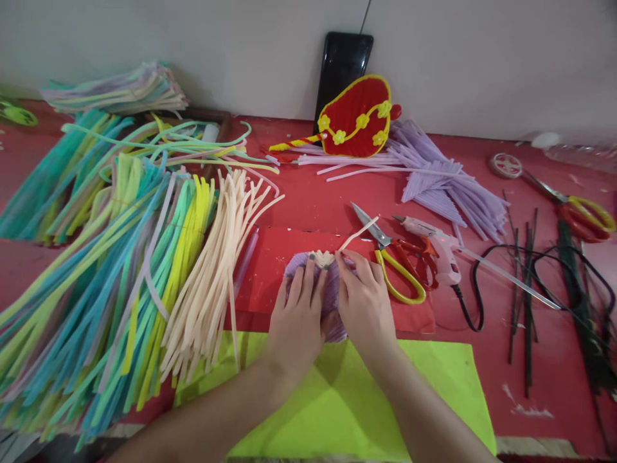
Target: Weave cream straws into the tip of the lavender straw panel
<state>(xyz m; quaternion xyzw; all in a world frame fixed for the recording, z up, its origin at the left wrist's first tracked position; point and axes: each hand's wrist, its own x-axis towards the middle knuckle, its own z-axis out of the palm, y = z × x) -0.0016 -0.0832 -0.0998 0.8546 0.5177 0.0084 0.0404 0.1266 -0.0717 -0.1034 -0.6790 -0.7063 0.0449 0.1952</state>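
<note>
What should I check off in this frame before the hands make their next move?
1. Left hand steadying the purple piece: ok, fingers lie across it.
2. Right hand gripping the protruding cream strip: cannot tell; fingertips are at its lower end, but the grip is hidden.
3. Nearer scissors close by: ok, lying just beyond the right hand.
4. Glue gun cool: cannot tell by sight.
5. Cream bundle clear of the green sheet: not ok, some ends overlap it.
</note>
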